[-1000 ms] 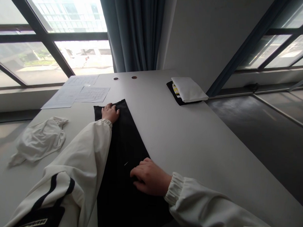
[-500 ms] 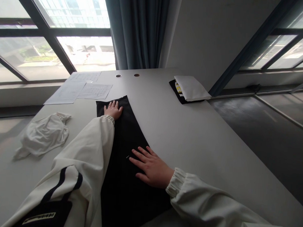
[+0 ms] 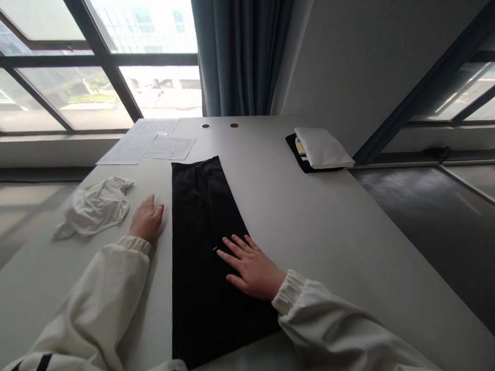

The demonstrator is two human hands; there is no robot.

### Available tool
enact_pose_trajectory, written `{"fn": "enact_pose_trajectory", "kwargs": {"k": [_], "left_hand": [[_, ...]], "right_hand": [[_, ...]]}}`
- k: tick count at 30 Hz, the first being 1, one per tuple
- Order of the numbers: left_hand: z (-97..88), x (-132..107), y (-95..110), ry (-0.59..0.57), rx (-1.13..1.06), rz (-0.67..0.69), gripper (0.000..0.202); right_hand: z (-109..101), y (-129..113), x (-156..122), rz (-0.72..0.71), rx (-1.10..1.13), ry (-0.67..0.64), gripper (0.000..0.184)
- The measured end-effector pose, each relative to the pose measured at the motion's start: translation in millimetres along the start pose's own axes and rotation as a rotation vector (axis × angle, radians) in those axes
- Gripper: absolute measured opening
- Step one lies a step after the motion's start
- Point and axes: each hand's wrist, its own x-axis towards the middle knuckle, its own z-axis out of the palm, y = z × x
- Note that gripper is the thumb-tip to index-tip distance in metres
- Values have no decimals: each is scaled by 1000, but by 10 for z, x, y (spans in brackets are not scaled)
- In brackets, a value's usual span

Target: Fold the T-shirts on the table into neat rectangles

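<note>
- A pale wall [image 3: 349,64] is set back behind the bench [image 3: 331,226], whose broad white top is lit from the far side.
- A dark-framed window [image 3: 156,20] is seen at the left, bright with daylight; a second window [image 3: 487,77] is partly cut off at the right.
- A grey floor [image 3: 425,213] is shown beyond the right edge of the bench.
- A blue-grey curtain [image 3: 246,55] is hung beside the left window; another curtain [image 3: 433,78] is seen slanting before the right one.
- A black garment [image 3: 203,292] is laid flat lengthwise across the middle of the bench, its narrower end pointed away from the wearer.
- Cream sleeves are gathered at both wrists.
- Papers [image 3: 122,148] are spread at the far left corner.
- A crumpled white cloth [image 3: 96,204] is left nearer, at the left.
- A folded white cloth [image 3: 325,149] is stacked on a black printed one [image 3: 292,149] at the far right.
- The right hand [image 3: 255,272] is laid palm down on the garment; its grip is spread, fingers apart.
- The left hand [image 3: 146,220], slightly blurred, is held between crumpled cloth and garment, its grip loosely apart; whether the bench is touched cannot be told.
- Two round holes [image 3: 205,126] are cut near the far edge.
- A small white mark [image 3: 215,248] is seen on the garment, just beside the right fingertips.
</note>
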Motion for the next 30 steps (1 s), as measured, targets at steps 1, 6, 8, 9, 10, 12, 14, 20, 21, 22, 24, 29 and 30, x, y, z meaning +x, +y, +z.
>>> {"fn": "enact_pose_trajectory", "kwargs": {"k": [1, 6, 8, 9, 10, 12, 14, 20, 21, 22, 24, 29, 30], "left_hand": [[-30, -164, -126, 1, -6, -22, 71], [-89, -467, -45, -105, -55, -40, 67], [-80, -367, 141, -184, -33, 14, 69], [-72, -290, 223, -209, -12, 33, 70], [-62, -203, 289, -226, 9, 43, 71], [-34, -20, 373, -255, 37, 57, 69], [2, 152, 408, -280, 43, 81, 66], [110, 481, 423, -318, 97, 136, 66], [126, 518, 425, -323, 104, 143, 66], [140, 554, 427, -329, 111, 151, 66], [168, 625, 441, -341, 125, 169, 66], [221, 775, 559, -331, 127, 144, 69], [225, 797, 590, -302, 118, 111, 70]], "right_hand": [[0, -4, -3, 0, -6, 0, 68], [-3, -29, -14, 25, -46, -8, 68], [2, -39, -12, 28, -61, -15, 68], [6, -43, -10, 29, -68, -18, 69], [13, -45, -7, 29, -74, -19, 69], [23, -41, 0, 34, -81, -4, 70], [22, -14, 7, 52, -77, 58, 72], [-39, 204, 35, 196, -116, 143, 69], [-43, 237, 41, 217, -132, 106, 69], [-44, 263, 48, 232, -146, 77, 69], [-36, 293, 63, 245, -164, 59, 69], [5, 279, 95, 252, -162, 76, 70], [11, 265, 100, 259, -163, 80, 70]]}}
